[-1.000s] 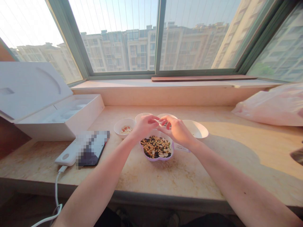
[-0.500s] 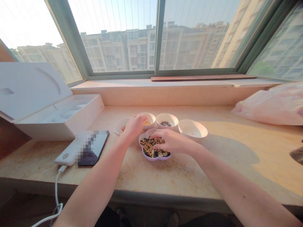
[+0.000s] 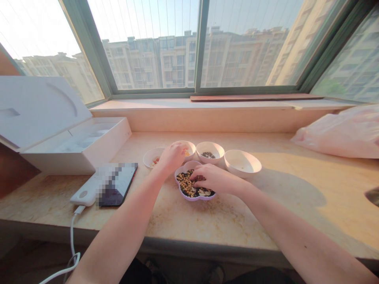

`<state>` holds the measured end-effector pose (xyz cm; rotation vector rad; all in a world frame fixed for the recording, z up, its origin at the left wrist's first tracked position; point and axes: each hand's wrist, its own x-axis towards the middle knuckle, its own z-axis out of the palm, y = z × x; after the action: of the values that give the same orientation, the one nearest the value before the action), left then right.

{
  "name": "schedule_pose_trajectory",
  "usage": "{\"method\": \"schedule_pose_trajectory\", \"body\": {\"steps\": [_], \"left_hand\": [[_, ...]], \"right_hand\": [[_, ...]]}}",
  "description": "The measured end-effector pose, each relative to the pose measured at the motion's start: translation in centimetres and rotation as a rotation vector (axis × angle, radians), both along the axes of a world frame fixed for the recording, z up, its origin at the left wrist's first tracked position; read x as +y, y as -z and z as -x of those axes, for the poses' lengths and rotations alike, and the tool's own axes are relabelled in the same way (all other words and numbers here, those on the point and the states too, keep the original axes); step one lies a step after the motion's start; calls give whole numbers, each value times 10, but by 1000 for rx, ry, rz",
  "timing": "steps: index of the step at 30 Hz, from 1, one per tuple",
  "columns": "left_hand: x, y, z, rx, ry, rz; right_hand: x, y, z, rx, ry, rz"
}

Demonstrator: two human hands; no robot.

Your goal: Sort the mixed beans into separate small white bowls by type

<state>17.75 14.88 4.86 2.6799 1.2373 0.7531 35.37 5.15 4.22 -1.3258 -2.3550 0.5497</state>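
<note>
A pale purple flower-shaped bowl (image 3: 195, 198) holds a mix of dark and tan beans or grains, with flat pale seeds near its front. My right hand (image 3: 211, 176) reaches into it from the right. Its thumb and fingers draw together down in the mix, and what they pinch is too small to name. Over a white bowl (image 3: 191, 157) with yellowish bits in it, my left hand (image 3: 174, 156) is bent with its fingers together at the rim; anything between them is hidden.
Left of that bowl is another white bowl (image 3: 146, 158) with reddish and pale pieces. To the right stand a bowl with dark seeds (image 3: 208, 155) and a nearly bare bowl (image 3: 242, 163). A phone (image 3: 126, 185), power bank (image 3: 84, 193), open white box (image 3: 103, 146) and plastic bag (image 3: 340, 134) lie around.
My right hand's fingers have gone lower into the purple bowl and closed together. My left hand stays over the bowl of yellowish bits, its fingers slightly shifted. The view has shifted slightly.
</note>
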Motion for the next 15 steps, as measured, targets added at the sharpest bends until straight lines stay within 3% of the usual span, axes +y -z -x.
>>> {"method": "schedule_pose_trajectory", "body": {"steps": [15], "left_hand": [[-4, -4, -1, 5, 38, -17]], "right_hand": [[2, -7, 1, -79, 47, 82]]}}
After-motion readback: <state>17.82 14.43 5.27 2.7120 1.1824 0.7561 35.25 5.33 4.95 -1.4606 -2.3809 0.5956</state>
